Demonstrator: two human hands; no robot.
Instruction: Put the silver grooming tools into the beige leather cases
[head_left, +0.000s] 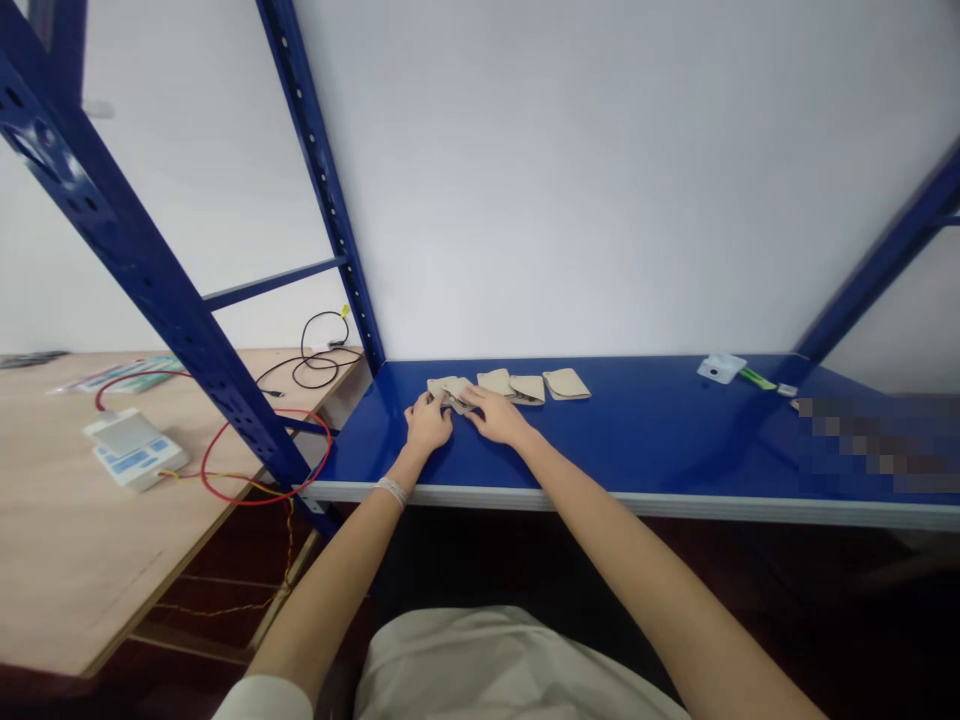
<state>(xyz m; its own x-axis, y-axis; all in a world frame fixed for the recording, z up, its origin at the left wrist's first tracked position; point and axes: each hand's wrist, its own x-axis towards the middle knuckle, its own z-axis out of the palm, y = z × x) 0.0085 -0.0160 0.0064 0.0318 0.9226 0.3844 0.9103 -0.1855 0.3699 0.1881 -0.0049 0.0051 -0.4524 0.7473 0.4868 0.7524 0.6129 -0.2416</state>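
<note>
My left hand [427,422] and my right hand [499,415] rest close together on a blue steel shelf [637,430]. Their fingers grip the sides of a folded beige kraft paper pouch [448,392], which is partly hidden beneath them. Several similar flat pouches lie in a row just to the right, the nearest [495,381] almost touching my right fingers and the farthest [566,384] lying apart. A pale band [391,490] circles my left wrist.
Blue perforated uprights [322,170] frame the shelf. A white packet [721,368] with a green item [759,379] lies at its far right, beside a pixelated patch [870,445]. On a wooden table [67,540] to the left are a digital scale [133,447] and red and black wires [262,470].
</note>
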